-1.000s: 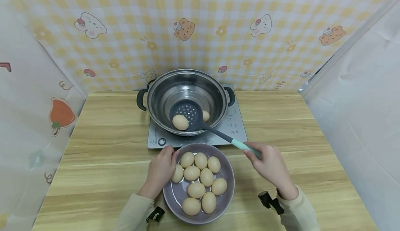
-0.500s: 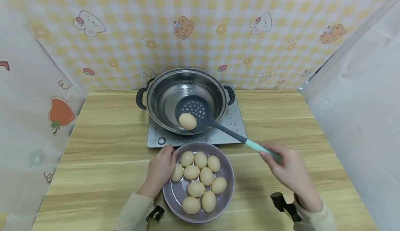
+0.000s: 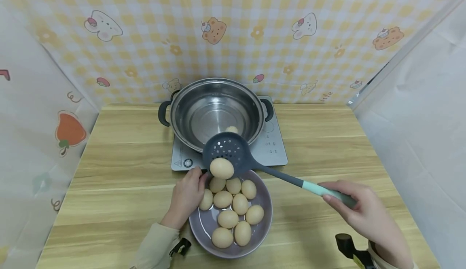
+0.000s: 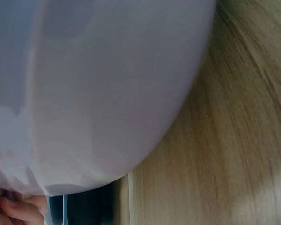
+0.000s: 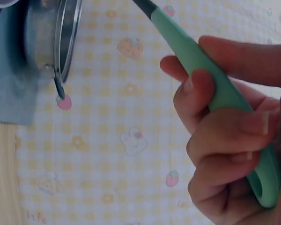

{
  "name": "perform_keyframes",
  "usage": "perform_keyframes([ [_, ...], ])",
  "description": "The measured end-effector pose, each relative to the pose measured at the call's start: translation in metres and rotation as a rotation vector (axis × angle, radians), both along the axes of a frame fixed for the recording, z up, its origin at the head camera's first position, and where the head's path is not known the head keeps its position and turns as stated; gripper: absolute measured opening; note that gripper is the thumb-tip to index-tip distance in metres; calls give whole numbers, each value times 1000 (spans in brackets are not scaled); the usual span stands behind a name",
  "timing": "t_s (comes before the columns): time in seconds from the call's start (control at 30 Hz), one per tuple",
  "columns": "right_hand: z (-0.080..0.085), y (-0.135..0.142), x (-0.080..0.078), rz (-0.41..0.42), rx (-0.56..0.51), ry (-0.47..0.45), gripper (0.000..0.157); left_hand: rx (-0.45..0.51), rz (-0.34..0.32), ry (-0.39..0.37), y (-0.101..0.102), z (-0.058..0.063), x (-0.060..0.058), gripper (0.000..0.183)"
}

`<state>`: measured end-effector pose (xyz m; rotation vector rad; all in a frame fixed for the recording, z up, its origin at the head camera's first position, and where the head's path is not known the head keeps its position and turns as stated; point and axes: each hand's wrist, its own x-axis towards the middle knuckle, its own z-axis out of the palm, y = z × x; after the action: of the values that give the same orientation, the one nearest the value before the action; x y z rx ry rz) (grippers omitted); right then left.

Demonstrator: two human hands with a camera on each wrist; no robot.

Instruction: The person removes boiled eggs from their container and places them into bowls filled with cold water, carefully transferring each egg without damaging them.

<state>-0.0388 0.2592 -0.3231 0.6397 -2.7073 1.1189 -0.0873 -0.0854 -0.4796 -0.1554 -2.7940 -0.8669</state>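
My right hand [image 3: 371, 212] grips the mint-green handle of a dark slotted skimmer [image 3: 238, 149]; in the right wrist view its fingers curl round that handle [image 5: 196, 63]. One brown egg [image 3: 222, 168] rides in the skimmer's head, over the far edge of a purple bowl [image 3: 201, 225]. Several more eggs [image 3: 228, 219] lie in the bowl. With my left hand [image 3: 183, 200] I hold the bowl's left far rim; the left wrist view shows the bowl's outer wall [image 4: 103, 93] and a few fingertips [image 4: 25, 211] at its rim.
Behind the bowl, a steel pot [image 3: 198, 103] with black side handles stands on a grey induction cooker [image 3: 271, 151]. Another egg [image 3: 231, 129] shows inside the pot, partly hidden by the skimmer. A checked cloth [image 3: 240, 46] hangs behind the wooden table [image 3: 123, 159].
The skimmer has come up out of the pot with an egg and moved towards the bowl. My right hand has drawn back to the right. My left hand stays at the bowl's rim.
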Motion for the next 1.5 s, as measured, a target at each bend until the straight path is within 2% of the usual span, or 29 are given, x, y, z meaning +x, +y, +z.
perform_keyframes([
  [0.1,-3,6,1,47,-4,14,36,2,-1,5,0,-1,0,21],
  [0.27,-7,12,2,115,41,87,43,-8,1,-2,0,0,0,18],
  [0.6,-17,9,2,183,93,147,43,-8,-4,-93,-1,3,2,9],
  [0.93,-27,5,3,175,134,146,34,22,-27,-92,-2,4,2,17],
  [1.23,-27,2,5,89,182,126,42,36,-32,-64,-2,3,2,20],
  [1.5,-27,2,2,115,155,171,43,13,-19,-39,-1,2,1,21],
])
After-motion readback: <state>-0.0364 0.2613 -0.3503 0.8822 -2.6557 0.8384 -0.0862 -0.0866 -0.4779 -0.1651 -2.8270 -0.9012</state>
